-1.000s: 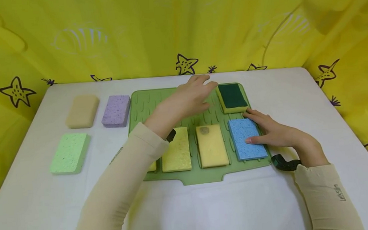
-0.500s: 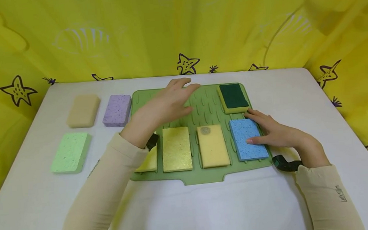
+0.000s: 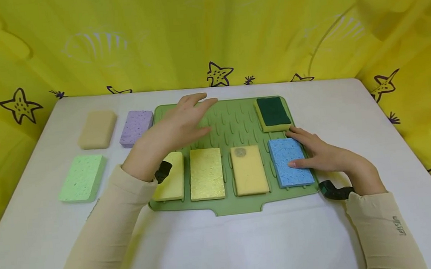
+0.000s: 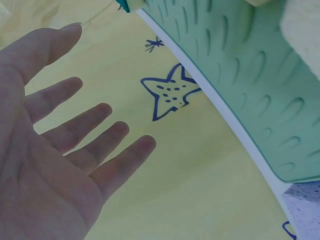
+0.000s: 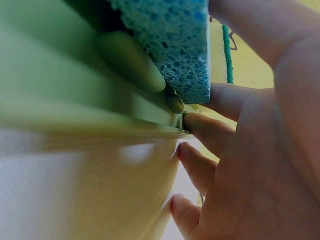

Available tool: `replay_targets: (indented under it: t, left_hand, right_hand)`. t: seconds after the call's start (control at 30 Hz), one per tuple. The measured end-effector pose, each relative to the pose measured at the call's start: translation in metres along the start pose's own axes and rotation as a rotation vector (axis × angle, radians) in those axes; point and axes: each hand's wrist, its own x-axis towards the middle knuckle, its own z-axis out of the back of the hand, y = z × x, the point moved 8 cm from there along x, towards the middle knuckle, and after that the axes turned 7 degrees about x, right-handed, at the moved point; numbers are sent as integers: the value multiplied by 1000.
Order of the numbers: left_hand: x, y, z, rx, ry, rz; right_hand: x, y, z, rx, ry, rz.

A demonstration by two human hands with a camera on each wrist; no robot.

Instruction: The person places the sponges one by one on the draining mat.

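Observation:
My left hand hovers over the back left of a green ribbed mat, fingers spread and holding nothing. In the left wrist view, its palm and extended fingers appear away from any sponge. On the mat's right side, my right hand rests against a blue sponge. Its thumb lies on the sponge top; the other fingers lie along the right side and the mat's edge. Behind that sponge, near the right fingertips, sits a yellow sponge with a dark green scouring face.
Along the mat's front row lie a pale yellow sponge, a golden sponge and a beige sponge with a grey spot. Left of the mat are tan, purple and light green sponges. A yellow curtain stands behind.
My left hand has moved left across the mat, away from the scouring sponge, uncovering the pale yellow sponge. My right hand and the sponges have stayed put.

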Motion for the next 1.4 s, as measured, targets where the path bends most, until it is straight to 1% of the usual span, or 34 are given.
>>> replay_targets:
  t: [0.17,0.27,0.37,0.53,0.77,0.93,1.17,1.23,1.4]
  left_hand:
    - [-5,9,-2,-16,6,17]
    - [-7,13,-3,-20,1,22]
    - [-10,20,-4,-19,-4,39]
    - [-16,35,-6,-36,5,86]
    - [-25,51,-10,-71,0,105]
    - [-31,67,-14,-83,-5,138]
    - [-46,95,-21,-65,-13,238]
    - [-50,100,-23,-67,-26,266]
    - [-56,112,-29,-107,-63,320]
  right_hand:
    - [0,0,1,8,3,-4]
    - [-1,-1,1,5,2,-10]
    - [-2,-2,1,5,0,-19]
    - [-1,-1,2,-1,0,-11]
    - [-2,-1,3,-10,-6,-5]
    - [-3,-2,3,-7,-8,-6]
    - [-2,-2,1,3,0,-6]
    - [-1,-1,1,9,2,-8]
    - [-2,0,0,25,3,-11]
